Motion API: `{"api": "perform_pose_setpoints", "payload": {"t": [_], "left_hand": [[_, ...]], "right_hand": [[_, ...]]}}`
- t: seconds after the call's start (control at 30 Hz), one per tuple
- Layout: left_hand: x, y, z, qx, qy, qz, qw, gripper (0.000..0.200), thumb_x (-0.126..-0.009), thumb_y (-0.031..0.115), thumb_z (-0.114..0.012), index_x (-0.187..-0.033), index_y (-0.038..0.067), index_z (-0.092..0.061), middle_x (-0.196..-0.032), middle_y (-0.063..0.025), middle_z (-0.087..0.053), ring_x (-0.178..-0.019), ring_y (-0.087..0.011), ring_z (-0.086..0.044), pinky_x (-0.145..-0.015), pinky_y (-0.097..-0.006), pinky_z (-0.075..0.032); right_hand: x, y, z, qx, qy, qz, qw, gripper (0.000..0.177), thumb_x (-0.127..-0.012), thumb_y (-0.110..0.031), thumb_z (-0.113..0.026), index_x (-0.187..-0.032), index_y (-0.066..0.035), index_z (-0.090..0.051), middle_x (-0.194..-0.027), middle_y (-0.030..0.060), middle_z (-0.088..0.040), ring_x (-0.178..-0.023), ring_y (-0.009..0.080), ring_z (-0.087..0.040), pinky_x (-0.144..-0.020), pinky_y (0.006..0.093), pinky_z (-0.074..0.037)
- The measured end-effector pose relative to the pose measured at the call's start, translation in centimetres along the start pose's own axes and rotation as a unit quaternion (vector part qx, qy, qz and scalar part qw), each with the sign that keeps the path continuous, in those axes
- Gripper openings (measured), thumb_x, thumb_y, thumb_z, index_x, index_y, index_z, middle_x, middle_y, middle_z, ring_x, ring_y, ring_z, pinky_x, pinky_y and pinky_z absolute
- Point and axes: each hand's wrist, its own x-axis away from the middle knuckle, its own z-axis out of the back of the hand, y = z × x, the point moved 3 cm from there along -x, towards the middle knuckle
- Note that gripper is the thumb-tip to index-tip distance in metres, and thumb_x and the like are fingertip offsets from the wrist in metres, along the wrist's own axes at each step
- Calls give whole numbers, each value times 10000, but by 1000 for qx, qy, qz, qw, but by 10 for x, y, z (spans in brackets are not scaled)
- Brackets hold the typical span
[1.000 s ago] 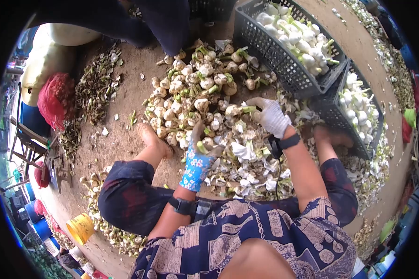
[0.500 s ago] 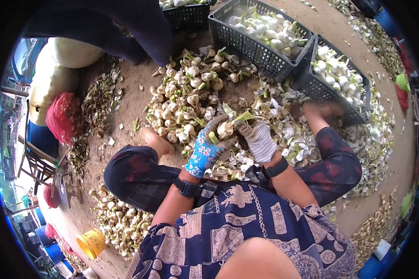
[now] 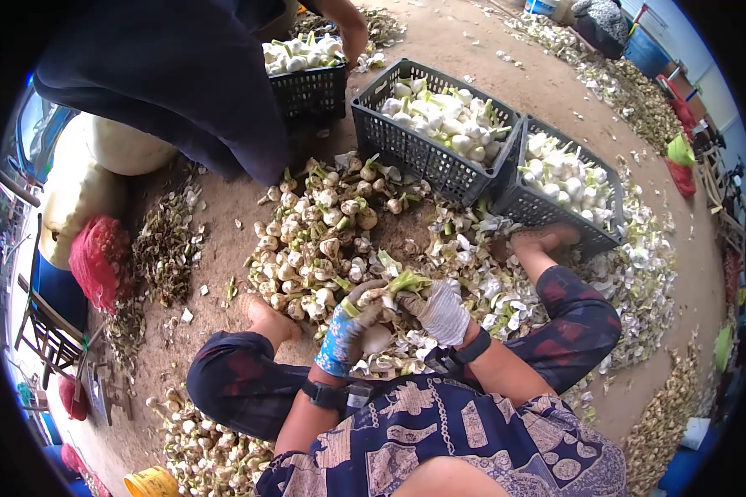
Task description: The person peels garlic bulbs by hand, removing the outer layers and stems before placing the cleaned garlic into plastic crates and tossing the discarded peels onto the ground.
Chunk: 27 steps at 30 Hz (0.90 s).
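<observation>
My left hand (image 3: 350,330), in a blue flowered glove with soiled fingers, is closed around a garlic bulb (image 3: 378,338), whose pale side shows beneath the fingers. My right hand (image 3: 441,313), in a whitish knit glove, is closed, with its fingertips against the garlic beside the left fingers. Green stems (image 3: 408,283) stick out above the two hands; which bulb they belong to is partly hidden. Just beyond lies a heap of unpeeled garlic bulbs (image 3: 319,224), brownish and with short stems.
Black crates (image 3: 423,157) of white peeled garlic stand ahead; another crate (image 3: 308,93) is beside a person in dark clothes (image 3: 166,83). Loose skins (image 3: 506,290) cover the ground at right. More garlic (image 3: 211,435) lies at lower left, near a yellow bucket (image 3: 151,482).
The view has tilted up and shifted, showing more of the far crate and a person's arm there. My hands have drawn closer together, and the bulb between them is now more covered.
</observation>
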Motion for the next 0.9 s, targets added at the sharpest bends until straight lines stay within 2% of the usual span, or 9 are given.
{"api": "perform_pose_setpoints", "payload": {"t": [0.3, 0.43, 0.47, 0.53, 0.57, 0.6, 0.7, 0.8, 0.9], "left_hand": [[-1, -1, -8, -390, 74, -255, 882, 856, -718, 272, -763, -1393, 34, -292, -1324, -157, -443, -1196, -232, -449, -998, -359, -356], [4, 7, -20, -660, 92, -390, 635, 770, -645, 269, -809, -1259, 3, -427, -1168, -232, -502, -1076, -392, -504, -902, -422, -441], [1, 5, -18, -642, 108, -383, 656, 725, -673, 301, -786, -1241, 1, -448, -1109, -204, -548, -1042, -353, -537, -895, -421, -443], [-14, -2, 2, -346, 118, -200, 909, 682, -725, 283, -757, -1252, 12, -421, -1129, -167, -538, -985, -308, -552, -857, -423, -458], [-18, -8, 2, 0, 36, -70, 997, 540, -825, 357, -646, -1195, 3, -474, -1087, -157, -563, -941, -298, -572, -854, -429, -469], [-30, -19, 5, 298, -76, 24, 951, 497, -872, 418, -552, -1119, -12, -517, -1050, -175, -585, -923, -313, -585, -835, -439, -484], [-28, -25, 10, 310, -6, 73, 948, 537, -885, 481, -498, -1056, -27, -531, -1017, -193, -604, -916, -322, -592, -803, -433, -501], [-15, -19, 6, -8, 136, -130, 982, 476, -890, 369, -556, -1179, 0, -469, -1103, -149, -571, -967, -251, -593, -836, -375, -508], [-17, -25, 12, 94, 5, -41, 995, 557, -841, 229, -647, -1291, 17, -396, -1184, -126, -541, -1022, -206, -573, -865, -340, -494]], "right_hand": [[5, -17, 2, -98, 3, -132, 986, 216, -874, -200, -591, -997, -27, -624, -776, 14, -620, -660, 74, -547, -579, 241, -454], [7, -15, 3, -46, 65, -88, 993, 182, -859, -129, -579, -997, -19, -625, -835, 84, -647, -716, 155, -592, -640, 278, -464], [5, -18, 3, -21, 67, -67, 995, 174, -858, -118, -571, -991, -19, -626, -845, 103, -650, -738, 182, -605, -661, 289, -470], [1, 17, 8, 0, -28, -47, 999, 149, -868, -148, -556, -947, -41, -622, -664, 36, -575, -518, 113, -551, -459, 253, -433], [4, 19, 2, -180, -9, -145, 973, 155, -862, -163, -566, -951, -43, -610, -629, 14, -544, -460, 88, -497, -411, 230, -381], [8, 18, -5, -350, 9, -238, 906, 167, -856, -178, -576, -956, -46, -598, -593, -8, -514, -402, 63, -443, -362, 206, -330], [9, 16, -12, -494, -26, -234, 837, 214, -845, -178, -585, -1002, -33, -564, -558, -24, -487, -384, 41, -363, -363, 173, -282], [12, 27, 0, -250, 7, -236, 939, 300, -833, -147, -600, -1089, -1, -543, -799, 62, -641, -509, 70, -553, -435, 174, -440], [14, 20, 1, -378, -48, -221, 898, 268, -832, -169, -599, -1036, 3, -571, -774, 36, -628, -529, 47, -542, -471, 158, -446]]}}
